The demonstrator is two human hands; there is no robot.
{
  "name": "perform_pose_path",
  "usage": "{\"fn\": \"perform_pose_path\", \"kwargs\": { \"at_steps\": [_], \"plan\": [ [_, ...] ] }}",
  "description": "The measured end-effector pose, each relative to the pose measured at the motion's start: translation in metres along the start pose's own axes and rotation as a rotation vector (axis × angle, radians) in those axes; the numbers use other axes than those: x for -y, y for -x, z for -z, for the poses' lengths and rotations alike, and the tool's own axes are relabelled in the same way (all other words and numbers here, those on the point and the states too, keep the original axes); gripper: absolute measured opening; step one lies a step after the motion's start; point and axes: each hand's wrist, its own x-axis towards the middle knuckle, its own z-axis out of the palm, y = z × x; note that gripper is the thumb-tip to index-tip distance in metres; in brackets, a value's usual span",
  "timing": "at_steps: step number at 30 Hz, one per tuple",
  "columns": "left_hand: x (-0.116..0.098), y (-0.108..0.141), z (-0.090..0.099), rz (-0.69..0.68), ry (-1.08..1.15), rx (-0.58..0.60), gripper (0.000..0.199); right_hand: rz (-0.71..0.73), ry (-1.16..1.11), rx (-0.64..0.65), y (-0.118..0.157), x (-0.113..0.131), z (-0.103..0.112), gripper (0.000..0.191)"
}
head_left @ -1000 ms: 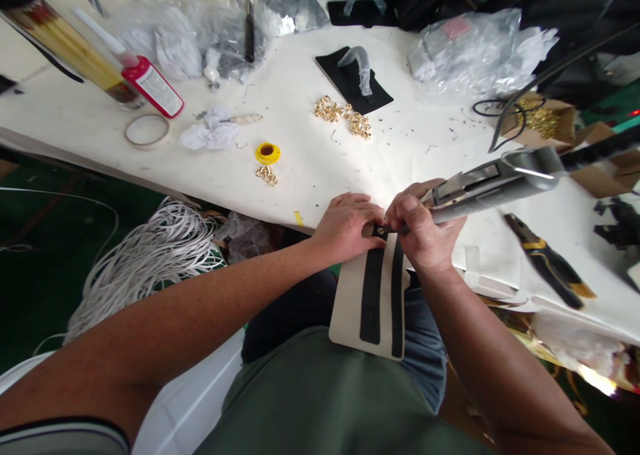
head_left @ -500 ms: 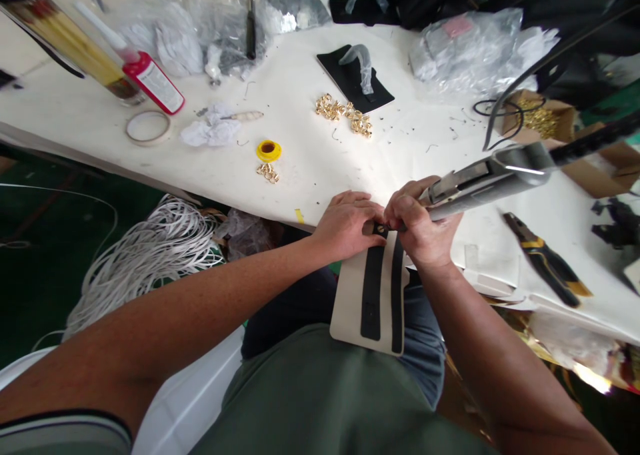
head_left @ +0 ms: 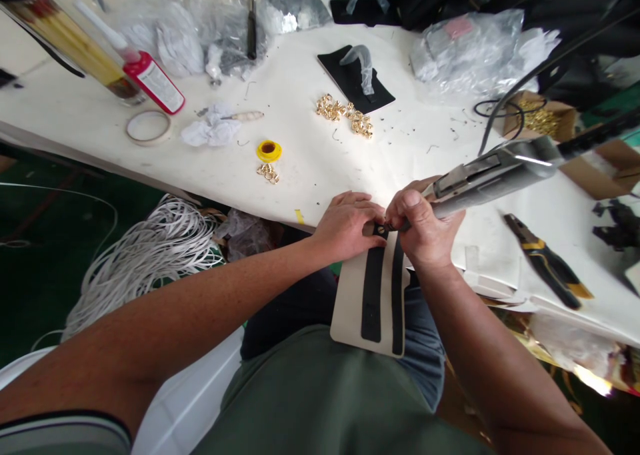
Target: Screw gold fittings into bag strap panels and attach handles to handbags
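Note:
My right hand [head_left: 425,225] is wrapped round the front end of a grey metal power screwdriver [head_left: 493,175], which slants up to the right with a dark hose at its back. The tool's tip points at a small round metal fitting [head_left: 381,229] on a black strip. That strip [head_left: 372,295] runs down a beige panel [head_left: 345,308] with rounded corners, which hangs over the table's front edge above my lap. My left hand [head_left: 347,225] grips the panel's upper end, its thumb and fingers on either side of the fitting. Its fingertips nearly meet my right hand.
Gold ring fittings [head_left: 345,113] lie in a heap near a black panel [head_left: 379,95]. Closer in are a yellow cap [head_left: 269,151] and a tape roll [head_left: 148,127]. A red bottle [head_left: 155,85] stands left. Pliers [head_left: 545,261] and a box of gold parts [head_left: 537,118] are right.
The screwdriver's body has shifted slightly up and right, and my right thumb has lifted a little. My left hand and the beige panel stay almost where they were.

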Motion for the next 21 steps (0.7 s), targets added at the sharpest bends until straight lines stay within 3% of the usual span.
{"fn": "perform_pose_path", "kwargs": {
  "at_steps": [6,21],
  "plan": [
    [-0.003,-0.001,0.002,0.025,0.016,0.008,0.028,-0.03,-0.089,-0.145,0.002,0.004,-0.008,0.047],
    [-0.002,-0.001,0.001,0.014,0.016,0.009,0.026,0.039,-0.045,-0.135,0.003,0.011,-0.004,0.051]
  ]
}}
